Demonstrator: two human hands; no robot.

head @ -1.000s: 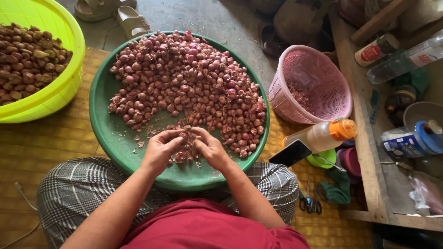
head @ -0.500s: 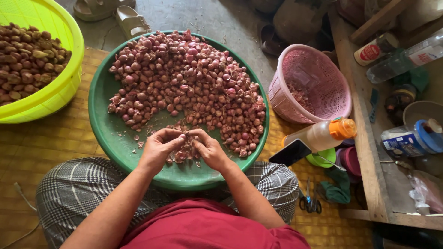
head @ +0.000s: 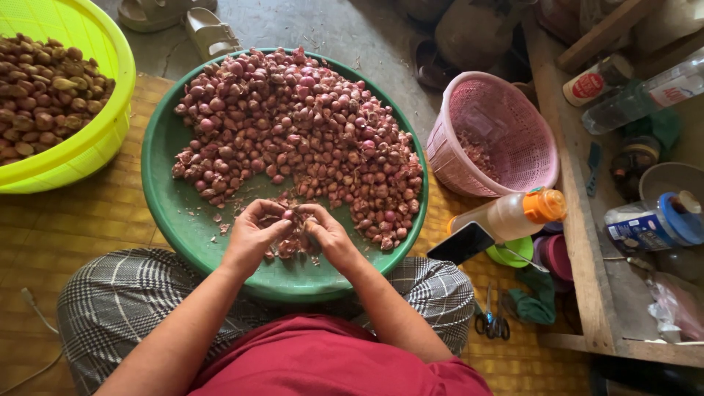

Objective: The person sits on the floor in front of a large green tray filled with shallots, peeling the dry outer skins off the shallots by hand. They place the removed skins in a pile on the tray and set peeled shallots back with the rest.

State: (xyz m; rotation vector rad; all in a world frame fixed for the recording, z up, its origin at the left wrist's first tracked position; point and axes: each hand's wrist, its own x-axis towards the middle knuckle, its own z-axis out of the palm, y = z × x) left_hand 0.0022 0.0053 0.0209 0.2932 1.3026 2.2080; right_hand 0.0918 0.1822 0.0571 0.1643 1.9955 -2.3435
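Observation:
A wide green tray (head: 176, 220) on my lap holds a heap of small red shallots (head: 293, 125). Both hands meet over the tray's near part, above a small pile of peelings (head: 290, 246). My left hand (head: 253, 235) and my right hand (head: 326, 233) pinch one small shallot (head: 288, 215) between their fingertips. The shallot is mostly hidden by the fingers.
A yellow basin (head: 95, 139) with brownish shallots stands at the left. A pink basket (head: 499, 139) lies tilted at the right. A bottle with an orange cap (head: 513, 214), a dark phone (head: 460, 243), scissors (head: 491, 319) and a wooden shelf (head: 587, 242) with bottles are further right.
Both hands have risen slightly from the peelings pile and drawn together, fingertips now pinching a shallot between them.

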